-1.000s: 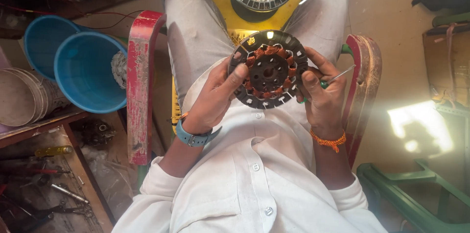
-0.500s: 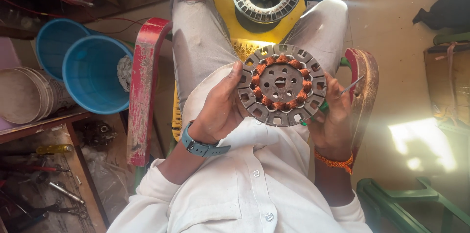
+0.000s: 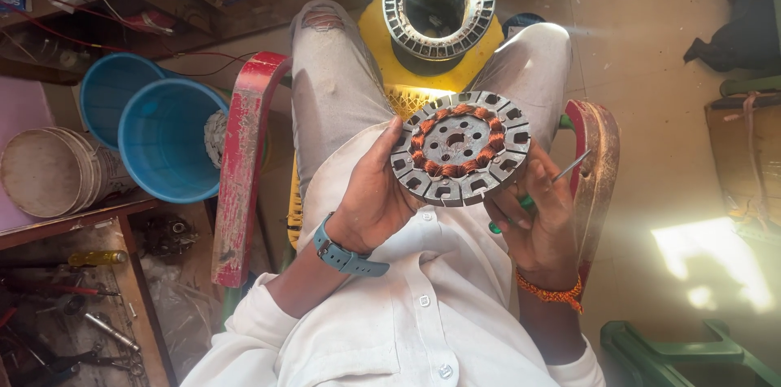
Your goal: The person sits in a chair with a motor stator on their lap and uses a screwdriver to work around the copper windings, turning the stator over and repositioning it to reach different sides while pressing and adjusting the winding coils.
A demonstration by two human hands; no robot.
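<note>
Two bare hands hold a round steel motor stator (image 3: 460, 148) up over the lap of a seated person in a white shirt, and that disc is the landmark for all else. Far to its left, a stack of pale buckets (image 3: 57, 171) sits beside two blue tubs (image 3: 167, 139); below them, a cluttered wooden shelf carries a yellow-handled screwdriver (image 3: 96, 258) and other hand tools. Nearer the stator on the left runs the red chair arm (image 3: 241, 163). The left hand (image 3: 374, 192), a teal watch at its wrist, cups the stator's left rim and underside, its fingers clamped on the disc's edge. On the stator, copper wire (image 3: 455, 169) fills the inner ring of slots all the way round, while the outer ring of slots stands bare, so the winding looks to be partly done, with the outer slots left, as far as the view shows. Directly above the stator, a second, unwound slotted ring (image 3: 439, 0) rests on a yellow stool. Just right of the stator, the right hand (image 3: 533, 220), an orange thread at its wrist, has its fingers pinched together on a thin green-handled metal tool (image 3: 561, 174), whose tip points up and away from the disc.
</note>
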